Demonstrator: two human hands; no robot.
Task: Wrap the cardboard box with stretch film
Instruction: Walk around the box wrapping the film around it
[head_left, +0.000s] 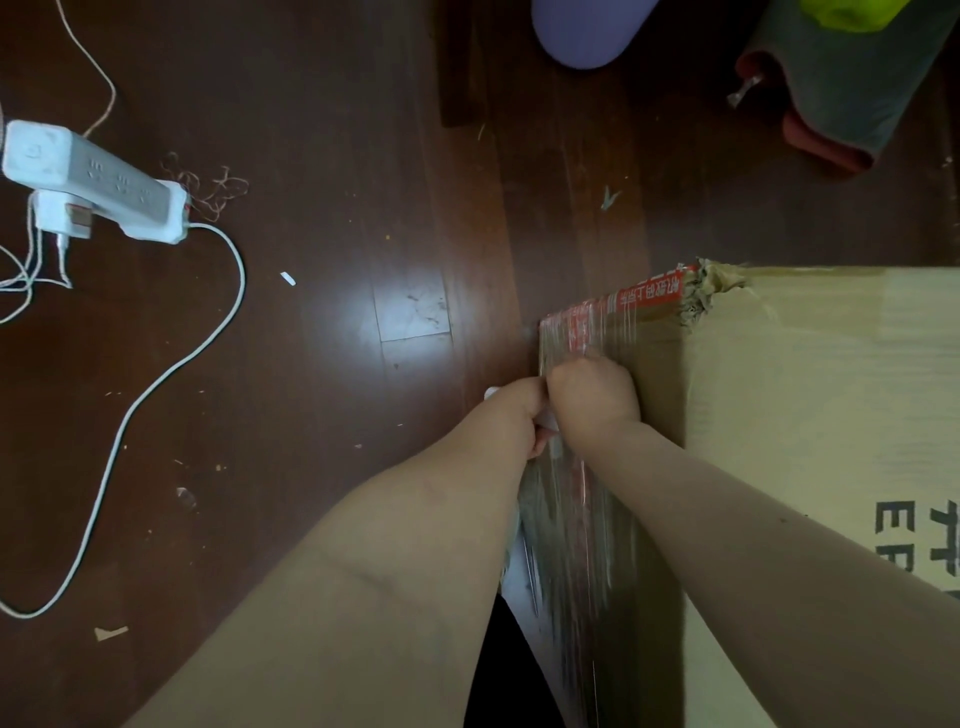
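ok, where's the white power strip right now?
Head view, upper left: the white power strip lies on the dark wooden floor, well left of the brown cardboard box, its white cable looping down toward the lower-left edge.

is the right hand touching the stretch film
Touching. The head view shows the right hand curled into the stretch film on the cardboard box side.
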